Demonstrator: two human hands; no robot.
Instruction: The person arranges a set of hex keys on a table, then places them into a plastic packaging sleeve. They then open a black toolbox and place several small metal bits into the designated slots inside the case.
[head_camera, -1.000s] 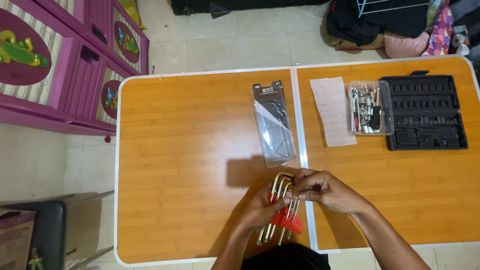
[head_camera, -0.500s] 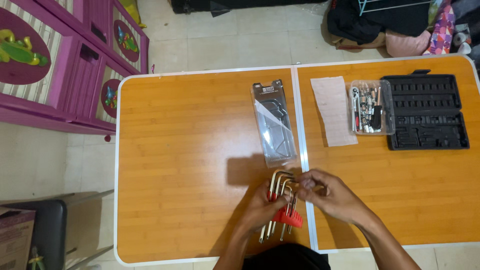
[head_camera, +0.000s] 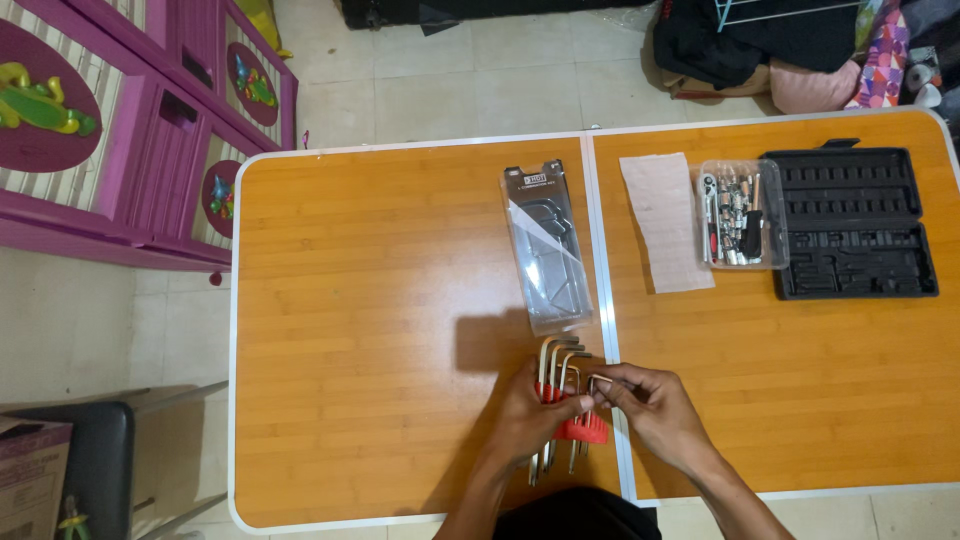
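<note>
Red holder (head_camera: 580, 428) gripping L-shaped metal hex keys (head_camera: 556, 362), left hand (head_camera: 525, 415) clasping.

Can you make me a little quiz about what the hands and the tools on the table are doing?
1. What colour is the holder that keeps the bent metal keys together?
2. True or false: the black moulded case is full of tools.
3. Which hand pinches a single key: left hand or right hand?

Key
1. Red.
2. False: its slots look empty; small tools sit in the clear tray beside it.
3. The right hand.
</note>
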